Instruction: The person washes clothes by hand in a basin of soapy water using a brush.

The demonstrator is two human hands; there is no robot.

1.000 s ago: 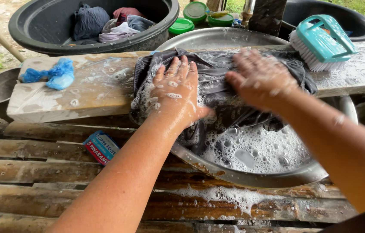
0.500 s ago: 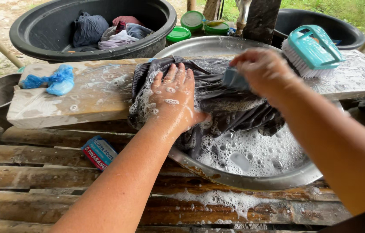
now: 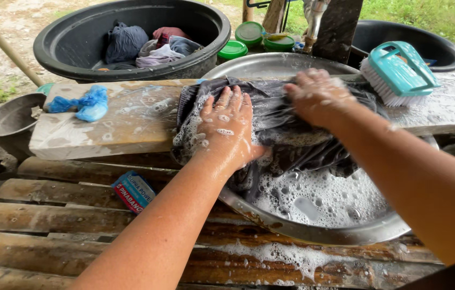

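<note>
Work in hand: hand-washing of a dark grey wet cloth garment on a soapy pale wooden plank.
Garment location: draped over the plank, its lower part hanging into the round shiny metal basin of suds.
Progress: garment fully wetted and lathered; judged mid-scrub. Rinsing and wringing remain; no rinsed pieces are visible.
Pending load: more bunched clothes lie in the large black plastic tub.
Long axis: along the plank, left to right; the hem end points toward the person.
Left hand: fingers spread flat, pressing the garment down, gripping nothing.
Right hand: curled over the cloth; whether it encloses anything cannot be told.
Teal plastic scrub brush: lying unused on the plank, right of the garment.
</note>
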